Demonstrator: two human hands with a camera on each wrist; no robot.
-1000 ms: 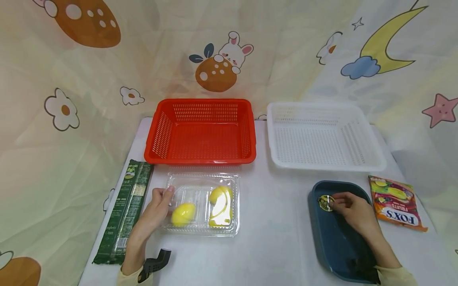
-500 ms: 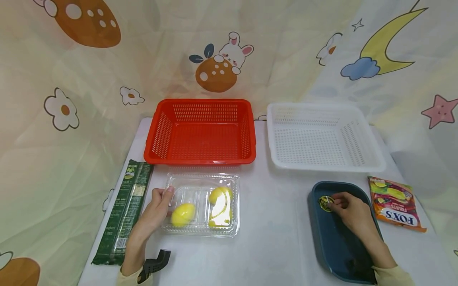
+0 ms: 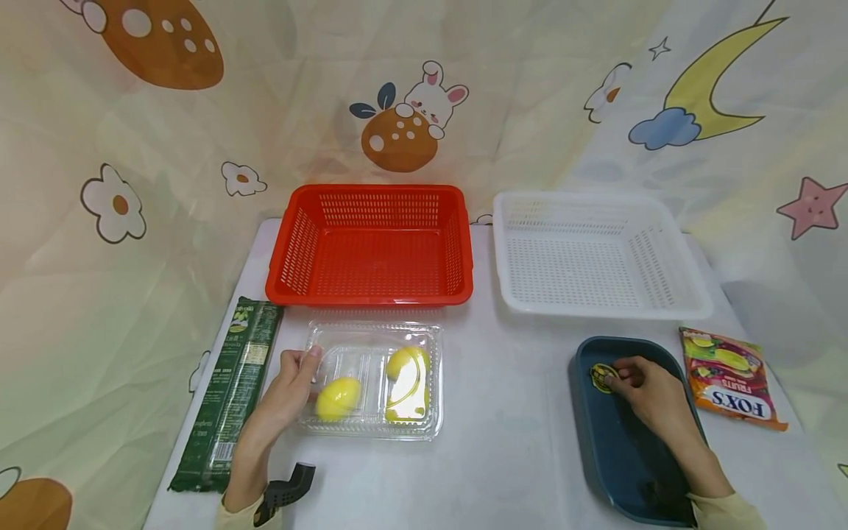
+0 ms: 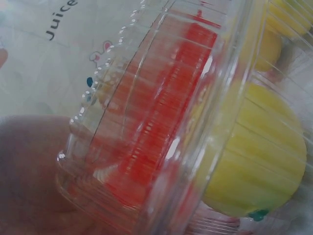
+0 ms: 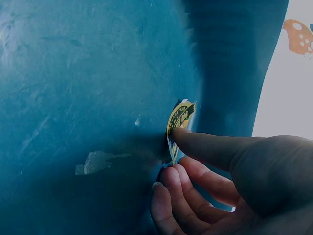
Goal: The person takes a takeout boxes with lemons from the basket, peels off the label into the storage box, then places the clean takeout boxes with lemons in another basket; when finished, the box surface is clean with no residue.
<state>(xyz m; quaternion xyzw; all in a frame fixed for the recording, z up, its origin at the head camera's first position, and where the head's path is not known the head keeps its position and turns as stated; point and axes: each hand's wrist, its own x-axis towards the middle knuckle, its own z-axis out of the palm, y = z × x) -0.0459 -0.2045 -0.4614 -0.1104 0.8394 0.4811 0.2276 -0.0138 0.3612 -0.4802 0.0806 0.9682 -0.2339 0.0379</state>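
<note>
- Left hand (image 3: 281,394): grip pinched closed on clear container (image 3: 371,431), toward left edge of tabletop (image 3: 490,449)
- Right hand (image 3: 656,397): grip pinching round sticker (image 3: 600,378) in blue tray (image 3: 616,460), toward right edge

The red-orange bag (image 3: 732,379) reads "FOX'S FRUITS" — the backdrop (image 4: 29,73), "Juice".

It looks like a small closed-in spot, and you can't tell if it is in a home or a lab. A big cloth (image 3: 530,110) with a bunny (image 3: 427,94), a moon (image 3: 693,77) and a flower (image 3: 120,205) on it goes around the back and sides of a white table (image 3: 497,419).
</note>
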